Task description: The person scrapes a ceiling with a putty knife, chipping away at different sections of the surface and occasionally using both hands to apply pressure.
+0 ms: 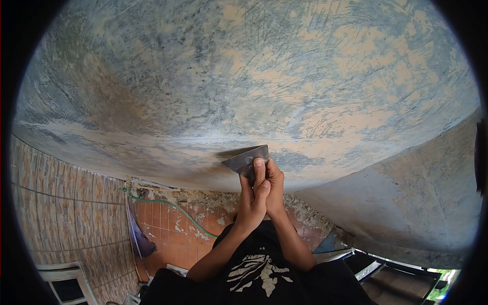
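Note:
A dark triangular scraper blade (246, 160) rests with its wide edge against or very near the patchy grey and beige wall surface (305, 76). My left hand (252, 201) and my right hand (273, 188) are pressed together around the scraper's lower part, a thumb lying on the blade. The handle is hidden by the fingers. Scratches and scraped patches cover the surface above the blade.
Orange tiles (160, 221) with a green hose (175, 206) lie below. A stone-patterned wall (71, 203) and a white-framed opening (68, 284) are at the left. Dark purple cloth (142, 244) hangs near the tiles. A plain grey wall (417, 198) slants at the right.

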`<state>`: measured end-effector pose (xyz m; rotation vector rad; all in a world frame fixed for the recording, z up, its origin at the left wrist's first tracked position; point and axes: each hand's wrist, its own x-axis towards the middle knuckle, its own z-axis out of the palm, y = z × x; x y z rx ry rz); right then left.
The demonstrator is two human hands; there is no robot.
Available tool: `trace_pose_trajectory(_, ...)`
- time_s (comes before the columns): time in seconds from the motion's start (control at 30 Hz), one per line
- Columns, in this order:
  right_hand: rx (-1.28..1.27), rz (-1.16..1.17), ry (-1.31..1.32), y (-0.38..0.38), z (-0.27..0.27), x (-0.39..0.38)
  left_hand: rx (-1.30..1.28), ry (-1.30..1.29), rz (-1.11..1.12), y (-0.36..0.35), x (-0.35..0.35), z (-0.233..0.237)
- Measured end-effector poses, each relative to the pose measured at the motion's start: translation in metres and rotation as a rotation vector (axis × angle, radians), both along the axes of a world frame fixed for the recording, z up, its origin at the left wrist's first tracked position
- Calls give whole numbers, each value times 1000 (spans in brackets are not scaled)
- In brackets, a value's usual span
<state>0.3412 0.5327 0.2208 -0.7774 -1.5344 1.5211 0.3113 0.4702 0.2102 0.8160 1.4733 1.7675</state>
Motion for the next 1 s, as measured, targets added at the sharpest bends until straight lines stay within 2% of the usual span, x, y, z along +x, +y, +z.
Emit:
trace_pose_trajectory(0.17, -37, 29, 30, -2, 8, 1, -11, -14, -1, -1, 2, 10)
trace_pose_trajectory(0.23, 20, -13, 4, -4, -3, -1, 40, -4, 114, 1, 5, 4)
trace_pose_trajectory(0.37, -97, 31, 7, -6, -1, 3, 2, -40, 44, -6, 3, 2)
trace_pose_trajectory(0.5, -5, -27, 2, -6, -3, 0, 45, 42, 49, -6, 4, 7)
trace_pose_trajectory(0.67, 15, -11, 10, -2, 11, 0, 30, -27, 42, -2, 1, 9)
trace_pose_trajectory(0.77, 48, -26, -51, -4, -19, 1, 44, -11, 88, -3, 4, -8)
trace_pose_trajectory(0.8, 51, -28, -50, -2, -13, 0, 47, -11, 86, -1, 2, -4)
trace_pose_trajectory(0.87, -27, -14, -53, -5, 4, 2, 5, -3, 2, -4, 0, 7)
trace_pose_trajectory(1.0, 22, -30, -8, -2, -9, -7, -32, -12, -4, 0, -4, 1)
